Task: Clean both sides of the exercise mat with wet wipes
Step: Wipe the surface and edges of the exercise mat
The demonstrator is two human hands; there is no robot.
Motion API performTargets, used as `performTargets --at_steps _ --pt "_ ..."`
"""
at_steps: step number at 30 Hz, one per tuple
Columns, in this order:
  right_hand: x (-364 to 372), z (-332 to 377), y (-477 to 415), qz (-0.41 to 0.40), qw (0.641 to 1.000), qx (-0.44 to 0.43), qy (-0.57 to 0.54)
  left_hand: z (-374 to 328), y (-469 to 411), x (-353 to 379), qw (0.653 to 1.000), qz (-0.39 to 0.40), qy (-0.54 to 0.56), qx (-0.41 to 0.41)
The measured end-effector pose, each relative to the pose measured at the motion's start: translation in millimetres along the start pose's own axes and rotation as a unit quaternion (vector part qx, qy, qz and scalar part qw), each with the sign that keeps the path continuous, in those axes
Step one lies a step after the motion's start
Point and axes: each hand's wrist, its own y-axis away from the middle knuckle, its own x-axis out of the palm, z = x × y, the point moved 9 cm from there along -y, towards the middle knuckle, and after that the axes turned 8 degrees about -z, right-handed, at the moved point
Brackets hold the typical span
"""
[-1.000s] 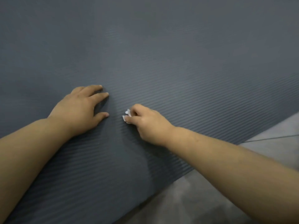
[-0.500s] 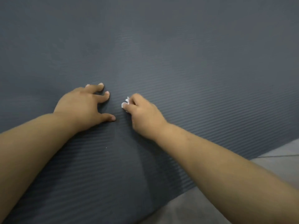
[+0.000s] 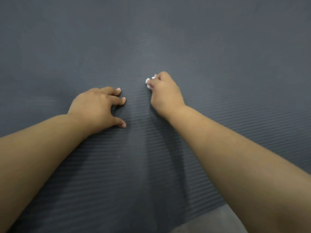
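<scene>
A dark grey ribbed exercise mat (image 3: 218, 56) fills almost the whole view. My left hand (image 3: 97, 109) rests on it with fingers spread and bent, fingertips pressing the surface. My right hand (image 3: 164, 91) lies further up the mat, its fingers curled round a small crumpled white wet wipe (image 3: 148, 82). Only a little of the wipe shows at the fingertips, and it touches the mat.
A strip of grey floor (image 3: 210, 222) shows past the mat's near edge at the bottom right. Nothing else is in view.
My right hand has slid the wipe up the mat, away from me and off from the left hand. The view has shifted forward, so less floor shows.
</scene>
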Motion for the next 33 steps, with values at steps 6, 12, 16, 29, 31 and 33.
performTargets --at_steps 6,12,16,29,31,33 --pt "-56 -99 -29 -0.036 0.995 0.048 0.085 0 -2 -2 0.999 -0.027 0.015 -0.012" --pt "-81 -152 -26 -0.053 0.962 0.235 0.13 3 -7 -2 0.998 -0.046 0.032 -0.027" --pt "-16 -49 -23 -0.014 0.992 0.119 0.031 3 -5 0 0.998 -0.043 0.036 -0.032" --pt "-78 -113 94 -0.015 0.957 0.274 0.095 1 9 5 0.999 -0.016 0.009 -0.048" --pt "-60 -75 107 0.0 0.962 0.266 0.067 -2 10 4 0.998 -0.008 -0.038 -0.041" --pt "-28 -15 121 0.043 0.979 0.2 0.007 -6 14 3 0.997 0.003 -0.071 -0.034"
